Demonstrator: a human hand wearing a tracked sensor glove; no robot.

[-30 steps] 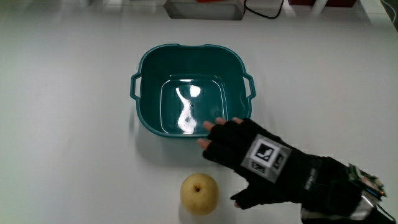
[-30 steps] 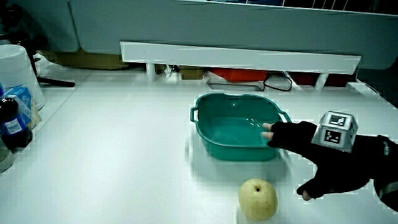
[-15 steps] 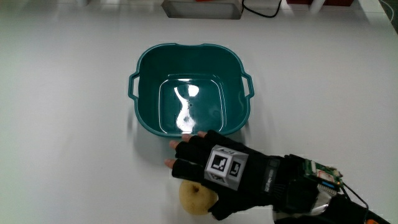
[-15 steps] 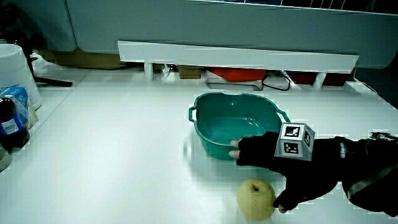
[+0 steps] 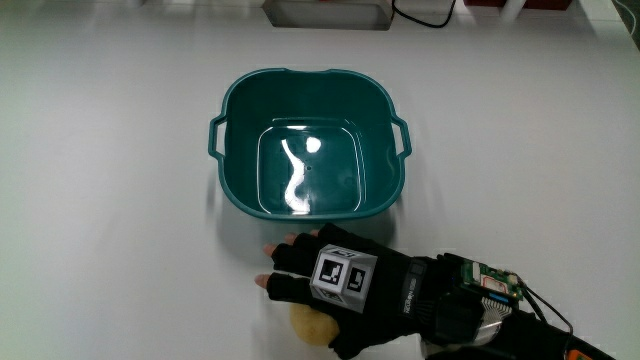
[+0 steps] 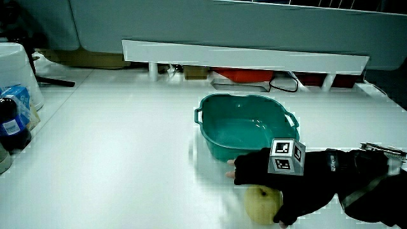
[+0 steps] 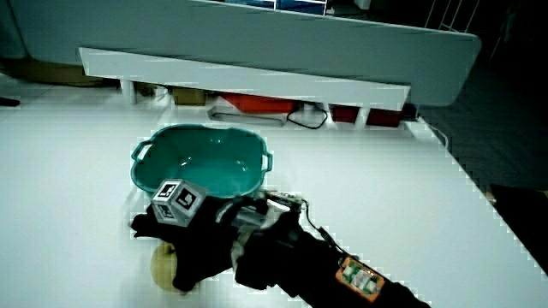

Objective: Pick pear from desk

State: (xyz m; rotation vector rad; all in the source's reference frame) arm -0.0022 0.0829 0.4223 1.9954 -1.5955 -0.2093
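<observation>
Pear [image 5: 306, 322] sits right under your hand [image 5: 325, 283], near the teal tub [image 5: 230, 195]. Your fingers [image 5: 280, 268] are spread, holding nothing yet. Next, I think, close them around it and lift.

Overhead plus two forward-slanting views, teal basin [image 5: 310, 140] shared.

Glove: black, fingerless, covering the hand [image 5: 335, 290] down past the wrist
Cube: small white block [image 5: 343, 277] on the glove's back, black square patterns on its faces
Wrist: small green board [image 5: 490, 280] with orange detail, thin dark cables [image 5: 545, 305] trailing from it
Forearm: dark sleeve [image 7: 291, 257], orange-edged tag [image 7: 355, 275] on it
</observation>
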